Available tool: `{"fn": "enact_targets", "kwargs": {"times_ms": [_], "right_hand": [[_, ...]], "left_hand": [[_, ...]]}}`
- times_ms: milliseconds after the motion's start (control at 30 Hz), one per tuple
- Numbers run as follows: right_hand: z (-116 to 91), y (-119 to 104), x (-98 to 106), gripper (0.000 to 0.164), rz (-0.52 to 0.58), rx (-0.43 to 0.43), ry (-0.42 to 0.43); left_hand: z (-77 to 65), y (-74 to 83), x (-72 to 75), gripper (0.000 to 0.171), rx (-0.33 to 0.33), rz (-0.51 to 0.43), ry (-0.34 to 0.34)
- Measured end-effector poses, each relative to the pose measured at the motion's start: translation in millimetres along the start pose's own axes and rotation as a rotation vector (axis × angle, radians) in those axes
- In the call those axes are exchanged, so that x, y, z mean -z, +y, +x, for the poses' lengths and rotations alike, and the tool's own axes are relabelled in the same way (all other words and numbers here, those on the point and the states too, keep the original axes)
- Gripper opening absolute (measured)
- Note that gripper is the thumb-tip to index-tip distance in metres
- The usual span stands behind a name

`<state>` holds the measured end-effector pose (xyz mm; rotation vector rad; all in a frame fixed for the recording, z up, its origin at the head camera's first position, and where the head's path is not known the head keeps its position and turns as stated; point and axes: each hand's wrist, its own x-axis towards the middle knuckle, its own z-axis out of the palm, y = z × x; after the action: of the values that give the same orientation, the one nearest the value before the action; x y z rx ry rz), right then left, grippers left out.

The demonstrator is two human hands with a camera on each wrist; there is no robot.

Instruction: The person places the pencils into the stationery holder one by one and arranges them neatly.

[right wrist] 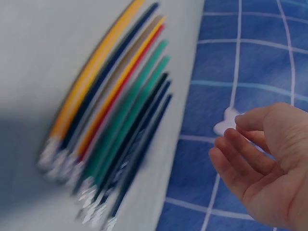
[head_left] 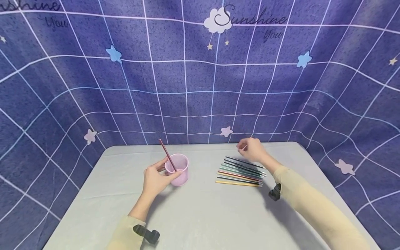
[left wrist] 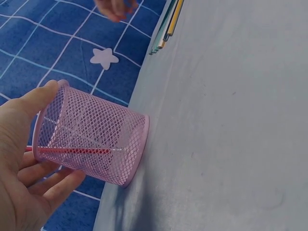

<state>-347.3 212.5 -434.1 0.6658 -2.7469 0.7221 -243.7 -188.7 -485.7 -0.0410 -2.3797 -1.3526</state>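
Observation:
My left hand (head_left: 154, 180) holds a pink mesh pen cup (head_left: 182, 180) by its side, thumb at the rim and fingers around the far wall. A dark red pencil (head_left: 167, 152) leans inside the cup, its upper end sticking out past the rim. In the left wrist view the pencil's lower part (left wrist: 86, 150) shows through the mesh. My right hand (head_left: 252, 150) is raised over the far edge of a row of pencils, fingers loosely bent with nothing between them. The row includes a yellow pencil (head_left: 239, 184) at the near side, then dark, red and green ones.
A pale cloth-covered table (head_left: 200, 218) carries the cup on the left and the pencils on the right. Behind its far edge hangs a blue gridded curtain (head_left: 200, 104) with stars. The right wrist view is blurred over the pencils.

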Motion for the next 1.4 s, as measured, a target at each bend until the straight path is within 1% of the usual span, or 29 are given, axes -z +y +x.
{"fn": "enact_targets", "kwargs": {"times_ms": [67,267,400,533,667,833,1000,1133,1200,1400], "right_hand": [[-5.7,9.7,-1.9,0.01,0.002,-0.015,-0.007],[-22.4,34.7,-11.8,0.012,-0.014,0.014,-0.042],[-32.8,46.9,-21.9,0.009,-0.07,0.012,-0.075],[-33.8,54.2,-27.7,0.004,-0.15,0.007,-0.08],[-33.8,55.6,-32.1,0.004,-0.202,0.028,-0.066],[-36.6,52.2,-32.3,0.004,-0.242,0.039,-0.081],[-38.4,49.4,-29.6,0.004,-0.247,0.011,-0.092],[-39.9,48.9,-28.5,0.005,-0.252,-0.007,-0.077],[-40.9,49.1,-29.0,0.006,-0.258,-0.012,-0.077],[-41.6,46.1,-30.2,0.006,-0.269,-0.025,-0.086]], "left_hand": [[0.1,0.0,0.8,0.082,0.001,-0.003,0.003],[0.3,-0.2,0.9,0.081,0.002,-0.016,0.002],[-0.7,-0.4,0.9,0.081,-0.004,-0.009,0.002],[3.8,0.6,0.8,0.081,-0.018,0.0,0.014],[3.7,1.0,2.4,0.081,-0.016,-0.009,0.015],[-1.0,0.2,2.8,0.082,-0.007,-0.018,0.016],[-2.4,-1.0,0.9,0.082,-0.006,-0.029,0.016],[-1.8,0.6,0.7,0.082,-0.011,-0.048,0.015],[-1.6,1.3,1.0,0.082,-0.014,-0.043,0.013],[-1.6,-1.7,1.9,0.083,0.013,-0.033,0.013]]}}
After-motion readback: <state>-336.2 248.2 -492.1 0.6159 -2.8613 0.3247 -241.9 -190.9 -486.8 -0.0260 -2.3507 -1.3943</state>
